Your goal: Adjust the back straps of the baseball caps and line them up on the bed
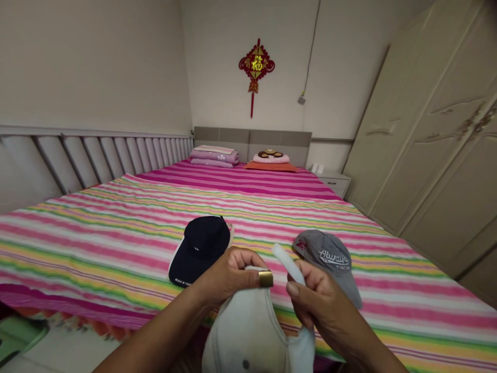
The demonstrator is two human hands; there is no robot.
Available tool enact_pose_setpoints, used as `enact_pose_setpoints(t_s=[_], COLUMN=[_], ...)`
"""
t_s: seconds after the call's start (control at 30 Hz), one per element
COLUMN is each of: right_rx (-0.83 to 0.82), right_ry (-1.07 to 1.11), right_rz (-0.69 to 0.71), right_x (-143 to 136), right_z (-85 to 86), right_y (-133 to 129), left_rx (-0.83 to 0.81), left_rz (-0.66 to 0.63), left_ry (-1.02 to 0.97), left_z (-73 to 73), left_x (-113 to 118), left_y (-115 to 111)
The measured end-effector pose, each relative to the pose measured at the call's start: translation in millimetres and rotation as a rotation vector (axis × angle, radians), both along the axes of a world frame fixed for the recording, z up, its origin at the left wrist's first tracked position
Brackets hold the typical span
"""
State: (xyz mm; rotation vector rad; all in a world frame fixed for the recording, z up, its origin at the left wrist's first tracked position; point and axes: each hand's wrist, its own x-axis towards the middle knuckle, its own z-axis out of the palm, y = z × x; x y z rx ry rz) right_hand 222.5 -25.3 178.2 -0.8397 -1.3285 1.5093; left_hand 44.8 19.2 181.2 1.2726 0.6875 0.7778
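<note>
A pale, off-white baseball cap is held low in front of me, its back opening facing up and to the right. My left hand pinches the cap's edge beside the brass-coloured strap buckle. Between thumb and fingers of my right hand is the cap's loose strap, its free end pointing up and left, apart from the buckle. Beyond my left hand a navy cap lies on the bed. A grey cap with white lettering lies behind my right hand, partly covered by it.
The bed has a striped cover. Folded purple bedding and a pink-and-orange stack lie by the headboard. A white railing runs along the left, a wardrobe stands right, and a green stool is lower left.
</note>
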Motion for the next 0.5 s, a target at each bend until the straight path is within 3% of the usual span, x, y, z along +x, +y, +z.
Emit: enact_pose_setpoints(t_s=[0.13,0.23,0.43,0.5], right_rx=[0.005,-0.011,-0.074,-0.077], right_ry=[-0.065,-0.056,0.173,0.193], right_rz=[-0.043,-0.072,-0.037,-0.043], right_x=[-10,-12,-22,-26], right_z=[-2.0,-5.3,-9.9,-11.2], right_y=[5,6,5,4], left_rx=[0.066,0.161,0.665,0.757], left_rz=[-0.030,0.029,0.127,0.171], left_ry=[0.038,0.050,0.064,0.063], left_z=[0.3,-1.3,-6.5,-8.0], left_x=[5,6,2,2], left_y=[-3,-5,-7,-7])
